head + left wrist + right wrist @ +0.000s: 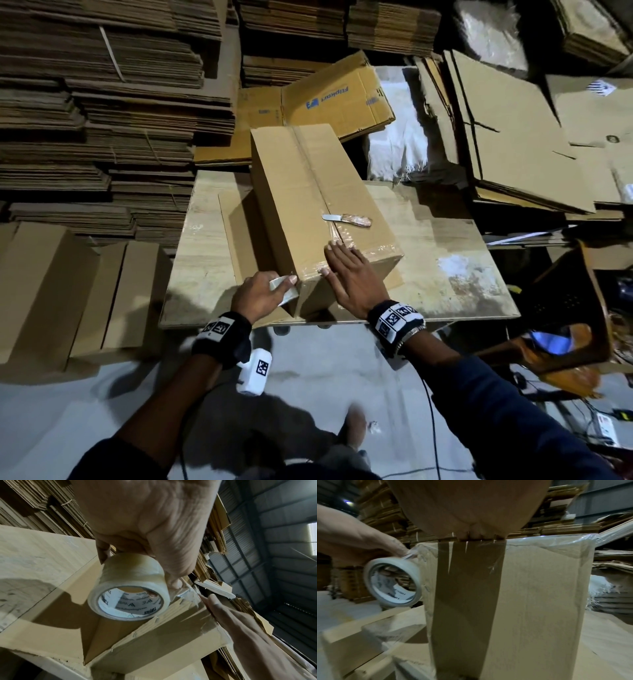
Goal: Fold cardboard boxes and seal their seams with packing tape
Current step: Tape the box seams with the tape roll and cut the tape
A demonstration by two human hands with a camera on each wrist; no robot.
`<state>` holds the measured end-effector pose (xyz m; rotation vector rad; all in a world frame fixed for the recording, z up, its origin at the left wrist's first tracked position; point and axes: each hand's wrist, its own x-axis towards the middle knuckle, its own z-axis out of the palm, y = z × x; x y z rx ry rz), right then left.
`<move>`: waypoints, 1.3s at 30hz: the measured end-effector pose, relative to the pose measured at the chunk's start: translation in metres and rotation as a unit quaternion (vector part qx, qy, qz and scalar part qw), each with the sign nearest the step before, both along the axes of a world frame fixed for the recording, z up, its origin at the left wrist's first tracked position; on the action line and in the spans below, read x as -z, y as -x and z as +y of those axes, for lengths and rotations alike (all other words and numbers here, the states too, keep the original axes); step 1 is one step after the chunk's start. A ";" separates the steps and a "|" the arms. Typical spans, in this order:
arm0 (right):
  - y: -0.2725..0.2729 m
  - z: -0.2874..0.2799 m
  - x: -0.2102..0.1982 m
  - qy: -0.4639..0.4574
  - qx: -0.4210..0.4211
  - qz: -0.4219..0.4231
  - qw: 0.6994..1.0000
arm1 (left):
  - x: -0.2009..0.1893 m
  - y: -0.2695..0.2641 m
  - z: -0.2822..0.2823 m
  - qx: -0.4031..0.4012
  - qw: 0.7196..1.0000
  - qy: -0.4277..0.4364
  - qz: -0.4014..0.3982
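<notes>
A tall brown cardboard box (308, 192) lies on the wooden table (445, 260), its top seam covered with clear tape. My left hand (260, 294) grips a roll of clear packing tape (286, 291) at the box's near left corner; in the left wrist view the tape roll (128, 595) sits against the box edge (171, 628). My right hand (346, 274) lies flat, fingers straight, pressing the taped near end of the box top. The right wrist view shows the box's front face (530, 601) and the tape roll (393, 582) to its left.
A small knife (347, 220) rests on the box top beyond my right hand. Stacks of flat cardboard (96, 113) rise at the left and back. Folded boxes (54, 294) stand left of the table. Flattened cartons (507, 137) lean at the right.
</notes>
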<state>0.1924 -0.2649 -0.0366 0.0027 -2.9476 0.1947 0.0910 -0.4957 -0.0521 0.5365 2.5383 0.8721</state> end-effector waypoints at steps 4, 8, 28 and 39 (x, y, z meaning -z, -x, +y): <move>-0.021 -0.006 -0.010 0.080 -0.017 0.096 0.992 | 0.003 -0.004 -0.001 -0.019 1.000 -0.021 -0.004; 0.008 0.012 -0.035 0.120 0.098 0.147 0.977 | -0.002 0.001 -0.003 -0.008 0.999 -0.034 -0.016; 0.030 -0.036 -0.083 0.222 0.123 -0.071 0.965 | 0.006 0.021 -0.026 0.018 0.960 -0.171 -0.222; 0.028 -0.089 -0.031 0.115 0.158 -0.040 0.980 | -0.015 0.045 -0.027 0.056 0.991 0.001 -0.124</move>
